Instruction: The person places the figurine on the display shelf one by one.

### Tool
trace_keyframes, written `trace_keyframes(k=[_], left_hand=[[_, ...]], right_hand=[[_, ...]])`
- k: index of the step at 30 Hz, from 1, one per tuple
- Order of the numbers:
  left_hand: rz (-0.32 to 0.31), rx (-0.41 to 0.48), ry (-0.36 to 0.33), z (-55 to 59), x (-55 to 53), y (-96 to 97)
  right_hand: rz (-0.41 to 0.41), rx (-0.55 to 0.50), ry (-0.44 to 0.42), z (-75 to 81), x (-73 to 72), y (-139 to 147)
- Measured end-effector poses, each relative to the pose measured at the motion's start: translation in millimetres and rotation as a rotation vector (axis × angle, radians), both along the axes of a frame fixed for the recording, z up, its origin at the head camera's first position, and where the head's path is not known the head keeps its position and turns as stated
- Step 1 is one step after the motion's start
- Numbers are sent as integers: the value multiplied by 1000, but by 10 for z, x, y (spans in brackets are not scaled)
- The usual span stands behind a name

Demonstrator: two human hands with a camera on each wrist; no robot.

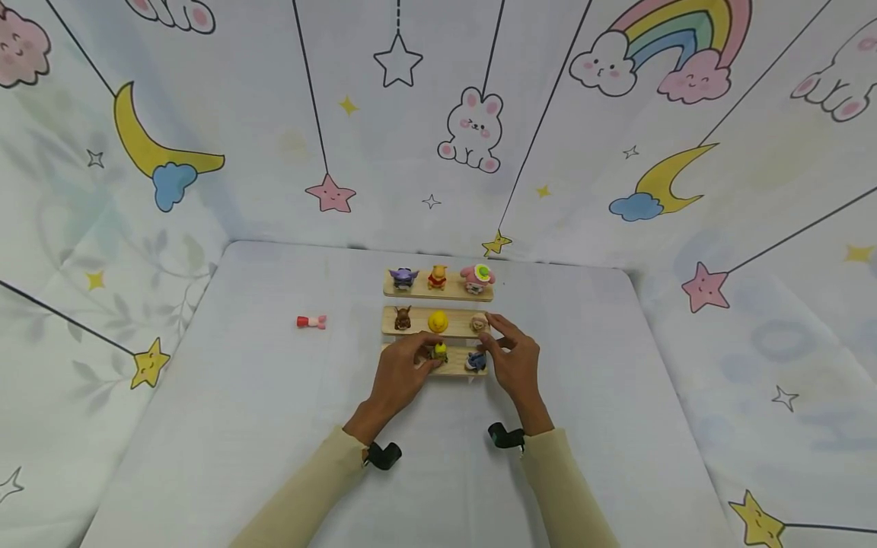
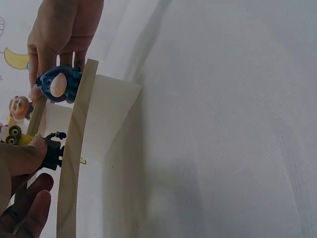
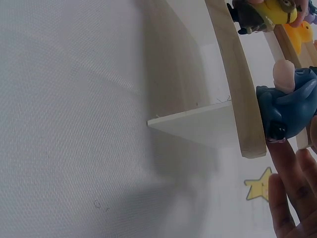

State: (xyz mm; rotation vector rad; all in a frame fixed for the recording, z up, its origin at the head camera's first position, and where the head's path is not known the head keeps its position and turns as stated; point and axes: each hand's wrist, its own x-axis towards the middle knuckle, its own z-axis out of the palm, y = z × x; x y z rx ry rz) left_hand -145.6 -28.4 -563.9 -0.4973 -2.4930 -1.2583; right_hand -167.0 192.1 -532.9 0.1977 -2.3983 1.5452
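My left hand (image 1: 400,372) pinches a small yellow-and-dark minion figurine (image 1: 440,352) between thumb and fingers. In the left wrist view the feet of the minion figurine (image 2: 49,153) are at the edge of the lowest wooden shelf (image 2: 75,148). My right hand (image 1: 515,364) is at the right end of the shelves, fingers loosely extended beside a blue donkey figurine (image 1: 476,361). The donkey figurine (image 3: 287,106) sits on the lowest shelf. A beige figurine (image 1: 479,323) on the middle shelf is close to the right fingertips; whether they touch it I cannot tell.
The middle shelf (image 1: 418,332) also carries a brown figurine (image 1: 402,318) and a yellow duck (image 1: 438,321). Behind, the top shelf (image 1: 419,293) holds purple, bear and pink figurines. A red-and-pink figurine (image 1: 311,323) lies on the white table to the left.
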Motion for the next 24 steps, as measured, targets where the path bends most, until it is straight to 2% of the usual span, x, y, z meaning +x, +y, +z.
trace_keyframes(k=[3,7,15,24], left_hand=[[-4,-49,49,-5,5,-4],[-7,-59,67,-6,10,-9],[-6,-50,60,-15,3,-17],[-32,-30,-2,-9,18,-39]], right_hand=[[-4,8,2,-3,-1,-1],[-8,8,13,-8,1,-2],[-5,20,9,-11,5,-3],[-1,12,11,-14,3,-3]])
